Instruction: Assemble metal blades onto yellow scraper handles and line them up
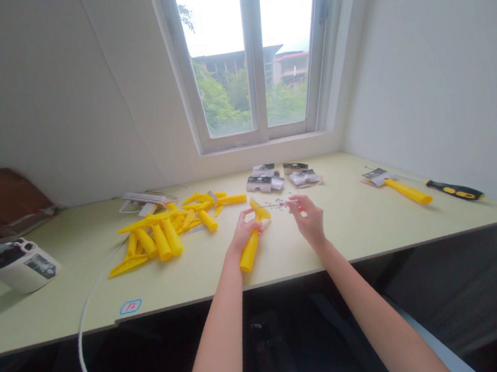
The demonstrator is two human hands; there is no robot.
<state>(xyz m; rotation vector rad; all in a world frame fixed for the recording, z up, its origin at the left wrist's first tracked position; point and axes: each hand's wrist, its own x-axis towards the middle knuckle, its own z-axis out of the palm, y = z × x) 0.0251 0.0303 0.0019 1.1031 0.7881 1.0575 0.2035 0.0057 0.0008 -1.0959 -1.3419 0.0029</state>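
Two bare hands work near the front edge of a pale table (363, 221), and I watch them through the head camera. I see the left hand (243, 234) with its fingers closed around a yellow scraper (249, 250), gripping it just below the head. The scraper is tilted, its wide head up and away from the person and the round end of its handle down toward the table edge.

The right hand (310, 218) has its thumb and fingers pinched together on the pale end of a thin screwdriver (271, 206). I make out the shaft running level to the left, up to the scraper's head; I cannot tell whether the tip sits in a hole or only lies across it. Small screws (279, 200) are scattered on the table between the hands, just past the screwdriver.

To the left I have a loose pile of yellow parts (161, 242), with handles and flat pieces overlapping. Beyond the hands, below the window (262, 128), lie some printed packets (266, 182). Well off to the right, another yellow handle (409, 191) touches a small card (377, 176), with a black-and-yellow screwdriver (453, 190) beside it. At far left, I see a white mug (24, 273) with a dark lid.
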